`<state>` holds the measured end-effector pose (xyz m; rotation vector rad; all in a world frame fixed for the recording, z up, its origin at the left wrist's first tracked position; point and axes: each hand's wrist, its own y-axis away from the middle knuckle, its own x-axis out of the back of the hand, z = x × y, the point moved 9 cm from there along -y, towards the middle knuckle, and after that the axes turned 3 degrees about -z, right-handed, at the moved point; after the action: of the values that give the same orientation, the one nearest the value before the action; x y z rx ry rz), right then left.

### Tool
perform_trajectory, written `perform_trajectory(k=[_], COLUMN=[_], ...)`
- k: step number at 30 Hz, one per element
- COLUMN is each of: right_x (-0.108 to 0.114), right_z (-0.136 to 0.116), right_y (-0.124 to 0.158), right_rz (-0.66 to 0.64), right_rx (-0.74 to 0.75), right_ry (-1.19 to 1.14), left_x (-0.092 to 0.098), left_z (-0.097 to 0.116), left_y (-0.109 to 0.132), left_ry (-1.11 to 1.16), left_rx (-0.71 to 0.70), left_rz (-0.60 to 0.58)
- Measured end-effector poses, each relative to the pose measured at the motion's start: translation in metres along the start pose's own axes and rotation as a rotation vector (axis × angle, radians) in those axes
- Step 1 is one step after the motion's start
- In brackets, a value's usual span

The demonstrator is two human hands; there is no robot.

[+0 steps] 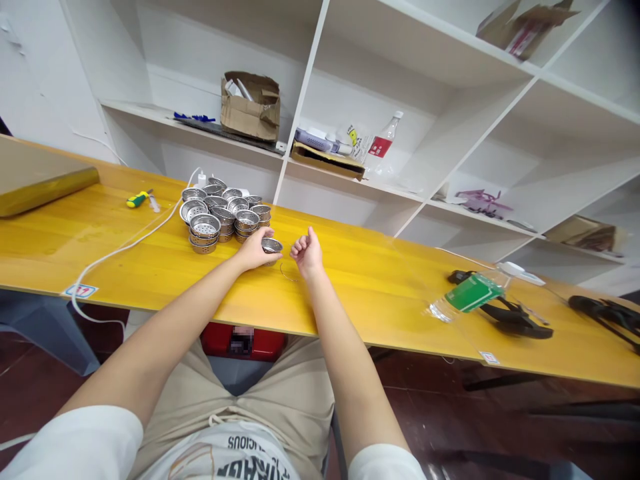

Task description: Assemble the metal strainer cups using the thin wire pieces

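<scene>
Over a dozen small perforated steel strainer cups sit in short stacks on a yellow wooden tabletop, bunched together just left of the person's two bare hands. The left hand has its fingers wrapped around the side of one more cup, holding it just beside the stacks and a little above the wood. The right hand stays close by but apart from that cup, its fingers curled inward and its thumb raised; whether it pinches anything small, I can't tell from here. A thin wire ring lies on the tabletop just below the gap between the hands. Farther left are a yellow-and-green-handled screwdriver and a white cable; farther right, a clear plastic bottle with a green label lies on its side. Behind the table, white shelves hold a torn cardboard box and a bottle with a red label.
</scene>
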<state>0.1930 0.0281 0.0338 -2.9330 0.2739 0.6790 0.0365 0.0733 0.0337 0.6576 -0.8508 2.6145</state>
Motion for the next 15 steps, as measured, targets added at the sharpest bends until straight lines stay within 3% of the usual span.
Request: perform_trajectory(k=[10, 15], right_x=[0.001, 0.010], right_z=[0.002, 0.010], right_y=[-0.002, -0.005], right_rz=[-0.007, 0.097], right_rx=[0.010, -0.019], right_ry=[0.078, 0.314], left_x=[-0.010, -0.015], left_z=[-0.011, -0.017], left_y=[-0.010, -0.011], left_ry=[-0.043, -0.041], left_rx=[-0.047, -0.082], left_rz=[-0.069, -0.091])
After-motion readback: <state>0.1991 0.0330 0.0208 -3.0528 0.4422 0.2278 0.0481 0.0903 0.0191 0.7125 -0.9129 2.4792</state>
